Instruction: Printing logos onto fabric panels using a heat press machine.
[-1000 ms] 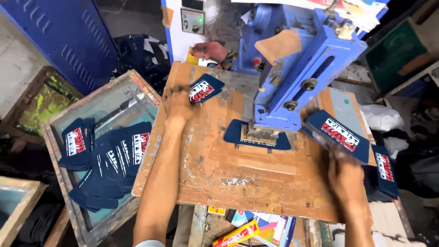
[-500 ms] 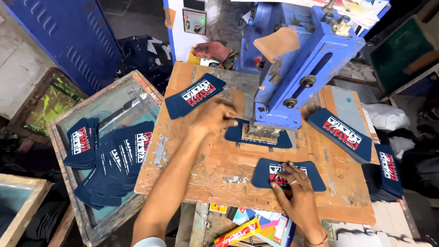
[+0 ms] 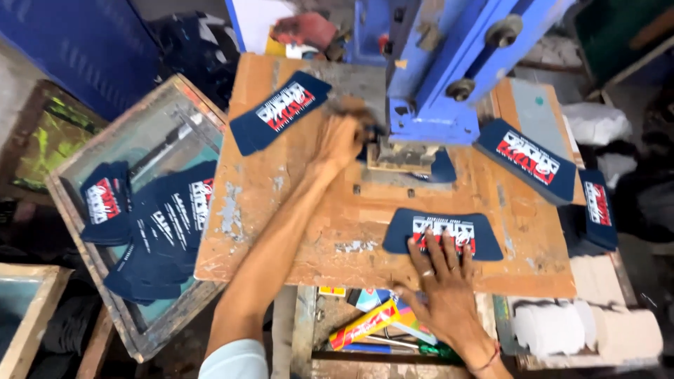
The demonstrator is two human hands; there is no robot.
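A worn wooden surface (image 3: pixel 281 231), its paint scraped, carries a blue machine frame (image 3: pixel 449 63) at its far edge. Past the left edge lies a wooden-framed screen (image 3: pixel 84 260); blue metal sheeting (image 3: pixel 77 42) stands beyond.

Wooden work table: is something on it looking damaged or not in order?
The wooden table is worn, with pale patches of chipped paint. The printed navy pieces in the framed tray lie in a loose, overlapping heap, not stacked. Nothing looks spilled.
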